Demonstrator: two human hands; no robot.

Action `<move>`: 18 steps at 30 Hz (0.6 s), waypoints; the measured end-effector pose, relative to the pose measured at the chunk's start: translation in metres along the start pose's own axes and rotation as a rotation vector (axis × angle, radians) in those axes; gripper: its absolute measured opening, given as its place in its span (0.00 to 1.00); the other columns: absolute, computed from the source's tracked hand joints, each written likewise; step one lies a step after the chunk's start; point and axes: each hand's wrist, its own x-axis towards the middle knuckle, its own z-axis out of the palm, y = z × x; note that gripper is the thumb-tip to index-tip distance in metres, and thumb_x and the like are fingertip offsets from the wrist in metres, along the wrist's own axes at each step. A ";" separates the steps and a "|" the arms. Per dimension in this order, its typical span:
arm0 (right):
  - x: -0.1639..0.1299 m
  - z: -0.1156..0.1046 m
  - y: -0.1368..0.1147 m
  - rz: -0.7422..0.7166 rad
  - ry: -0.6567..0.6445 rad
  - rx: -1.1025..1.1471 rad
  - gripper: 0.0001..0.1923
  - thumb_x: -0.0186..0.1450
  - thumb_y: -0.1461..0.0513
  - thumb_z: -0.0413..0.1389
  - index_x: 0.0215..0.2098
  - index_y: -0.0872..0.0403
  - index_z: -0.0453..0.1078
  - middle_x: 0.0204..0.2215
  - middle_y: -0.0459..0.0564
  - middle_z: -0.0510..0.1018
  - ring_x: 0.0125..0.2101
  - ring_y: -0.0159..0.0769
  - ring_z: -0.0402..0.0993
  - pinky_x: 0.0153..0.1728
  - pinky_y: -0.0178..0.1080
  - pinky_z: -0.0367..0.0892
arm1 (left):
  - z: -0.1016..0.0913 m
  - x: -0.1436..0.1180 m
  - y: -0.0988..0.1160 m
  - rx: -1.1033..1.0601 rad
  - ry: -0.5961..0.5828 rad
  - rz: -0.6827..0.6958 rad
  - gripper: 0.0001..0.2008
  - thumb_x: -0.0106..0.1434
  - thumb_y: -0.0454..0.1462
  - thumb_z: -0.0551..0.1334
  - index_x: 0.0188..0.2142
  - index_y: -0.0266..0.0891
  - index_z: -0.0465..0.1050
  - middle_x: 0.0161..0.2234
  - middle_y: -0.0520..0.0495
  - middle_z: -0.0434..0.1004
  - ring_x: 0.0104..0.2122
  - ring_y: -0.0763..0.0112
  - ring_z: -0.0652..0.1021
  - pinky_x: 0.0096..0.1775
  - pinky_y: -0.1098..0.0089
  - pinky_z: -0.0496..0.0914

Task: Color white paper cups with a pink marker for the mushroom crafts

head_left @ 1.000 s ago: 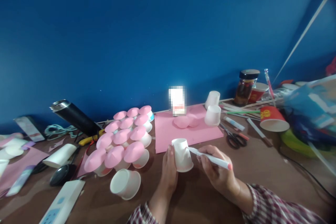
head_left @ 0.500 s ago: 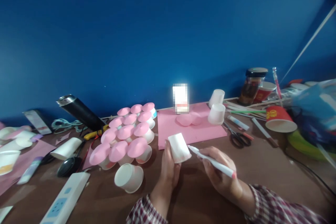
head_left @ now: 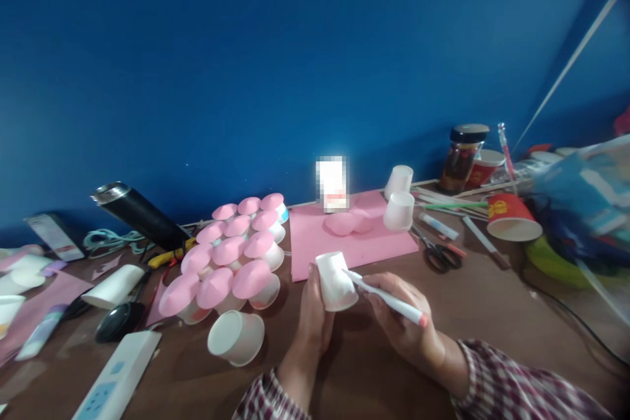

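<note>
Half a second ago, we saw the white cup [head_left: 335, 285] tipped over more, with the pen tip just off its right side. Now the cup stands a bit straighter, wide end down, and the tip lies over its front, near the top, and seems to touch it. To us, that means the drawing on the cup's side is going on. Our left hand [head_left: 312, 315] curls around the cup's left side and holds it. Our right hand [head_left: 406, 325] is closed in a writing grip on the white pen [head_left: 396, 305] with the red end. The cup is in front of us, just this side of the pink paper [head_left: 305, 246]. The cups with pointy pink tops [head_left: 229, 251] wait on the left, and they have not moved.
</note>
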 end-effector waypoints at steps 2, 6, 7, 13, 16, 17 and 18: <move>0.000 0.001 0.002 0.020 0.019 0.002 0.07 0.67 0.65 0.52 0.40 0.54 0.72 0.28 0.51 0.81 0.26 0.37 0.79 0.27 0.37 0.75 | 0.002 0.000 0.000 -0.014 -0.003 0.015 0.26 0.60 0.56 0.61 0.37 0.33 0.76 0.32 0.45 0.78 0.33 0.65 0.75 0.40 0.65 0.68; 0.000 0.002 0.003 0.022 0.014 -0.025 0.06 0.67 0.66 0.53 0.39 0.54 0.72 0.27 0.50 0.81 0.25 0.36 0.79 0.27 0.37 0.75 | 0.003 -0.002 0.001 0.010 -0.009 0.016 0.26 0.59 0.56 0.60 0.37 0.33 0.75 0.32 0.46 0.77 0.33 0.67 0.74 0.39 0.67 0.67; 0.000 0.002 0.003 0.020 0.015 -0.026 0.06 0.67 0.66 0.52 0.39 0.54 0.72 0.27 0.50 0.81 0.25 0.37 0.79 0.27 0.37 0.75 | 0.003 -0.002 0.001 0.014 -0.010 0.011 0.26 0.59 0.57 0.60 0.37 0.33 0.75 0.31 0.46 0.77 0.32 0.67 0.74 0.38 0.67 0.67; 0.000 0.000 0.004 0.014 0.018 -0.022 0.06 0.67 0.65 0.52 0.39 0.54 0.72 0.28 0.51 0.81 0.26 0.37 0.79 0.28 0.37 0.75 | 0.005 -0.004 0.002 0.032 -0.003 0.020 0.26 0.58 0.58 0.60 0.36 0.36 0.75 0.30 0.48 0.76 0.31 0.67 0.73 0.38 0.66 0.68; -0.001 0.001 0.005 0.025 0.011 -0.026 0.07 0.68 0.65 0.52 0.39 0.55 0.72 0.28 0.51 0.81 0.26 0.37 0.79 0.28 0.37 0.75 | 0.005 -0.004 0.002 0.037 -0.003 0.024 0.27 0.58 0.58 0.60 0.37 0.35 0.74 0.30 0.46 0.76 0.31 0.66 0.73 0.37 0.66 0.68; -0.001 0.001 0.005 0.031 0.005 -0.028 0.07 0.68 0.65 0.52 0.38 0.55 0.72 0.28 0.51 0.81 0.26 0.37 0.79 0.28 0.37 0.75 | 0.005 -0.004 0.002 0.042 -0.008 0.035 0.27 0.58 0.57 0.60 0.37 0.34 0.74 0.30 0.46 0.76 0.31 0.67 0.73 0.36 0.67 0.67; -0.001 0.001 0.005 0.035 0.000 -0.032 0.07 0.68 0.65 0.51 0.38 0.55 0.72 0.28 0.52 0.81 0.26 0.37 0.79 0.28 0.37 0.75 | 0.004 -0.004 0.002 0.046 -0.013 0.044 0.26 0.59 0.57 0.60 0.37 0.34 0.74 0.30 0.46 0.76 0.31 0.67 0.73 0.36 0.67 0.67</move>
